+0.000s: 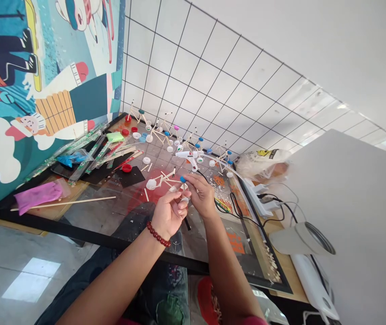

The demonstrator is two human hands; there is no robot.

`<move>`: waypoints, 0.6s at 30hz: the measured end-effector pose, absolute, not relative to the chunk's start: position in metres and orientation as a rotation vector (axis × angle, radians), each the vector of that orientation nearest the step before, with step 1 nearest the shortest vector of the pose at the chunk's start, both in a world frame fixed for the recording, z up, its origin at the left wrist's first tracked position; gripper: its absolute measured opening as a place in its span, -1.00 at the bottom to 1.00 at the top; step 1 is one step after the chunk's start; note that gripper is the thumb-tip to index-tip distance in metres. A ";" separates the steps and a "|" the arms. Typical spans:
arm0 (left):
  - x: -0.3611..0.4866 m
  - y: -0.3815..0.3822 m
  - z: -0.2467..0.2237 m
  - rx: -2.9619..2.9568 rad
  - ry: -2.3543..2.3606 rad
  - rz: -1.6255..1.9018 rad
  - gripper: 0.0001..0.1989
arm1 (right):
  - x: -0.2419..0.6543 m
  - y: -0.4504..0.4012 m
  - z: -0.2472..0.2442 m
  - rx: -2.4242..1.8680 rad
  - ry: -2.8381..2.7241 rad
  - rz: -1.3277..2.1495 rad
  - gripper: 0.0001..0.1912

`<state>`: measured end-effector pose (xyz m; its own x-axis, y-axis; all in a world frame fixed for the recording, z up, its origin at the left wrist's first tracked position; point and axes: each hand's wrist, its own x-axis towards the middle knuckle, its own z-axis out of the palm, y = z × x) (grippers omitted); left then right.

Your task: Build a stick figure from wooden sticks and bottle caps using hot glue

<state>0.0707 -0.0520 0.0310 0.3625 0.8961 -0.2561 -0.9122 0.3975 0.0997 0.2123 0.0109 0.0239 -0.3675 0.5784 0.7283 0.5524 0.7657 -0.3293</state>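
In front of me both hands meet over the glass table, closed around a small piece. My left hand [171, 212], with a red bead bracelet on its wrist, pinches the lower part, where a white round end [185, 199] shows. The fingertips of my right hand [200, 194] are at its upper part, beside a blue round cap [182, 179]. A short pale stick seems to join the two ends, though fingers hide most of it. Just beyond my hands lies a frame of wooden sticks [162, 180] with a white bottle cap [151, 184] at its side.
A white glue gun [189, 158] lies behind my hands, its black cable [235, 205] curling right. Several stick models with bottle caps [179, 142] line the back. Left are a pink clay packet [40, 195], a long stick [78, 202] and a black card [131, 177]. A power strip [262, 198] sits right.
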 end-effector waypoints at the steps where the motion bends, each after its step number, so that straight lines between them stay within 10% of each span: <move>1: 0.071 -0.052 0.031 -0.065 0.289 1.165 -0.82 | 0.212 0.011 0.023 -0.844 -2.045 0.040 -0.74; 18: 0.066 -0.048 0.037 -0.135 0.279 1.135 -0.80 | 0.215 0.010 0.017 -0.841 -2.013 0.028 -0.75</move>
<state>0.0657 -0.0477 0.0366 0.3925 0.8737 -0.2873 -0.9073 0.4190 0.0349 0.2146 0.0097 0.0172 -0.3395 0.5704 0.7479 0.5495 0.7657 -0.3344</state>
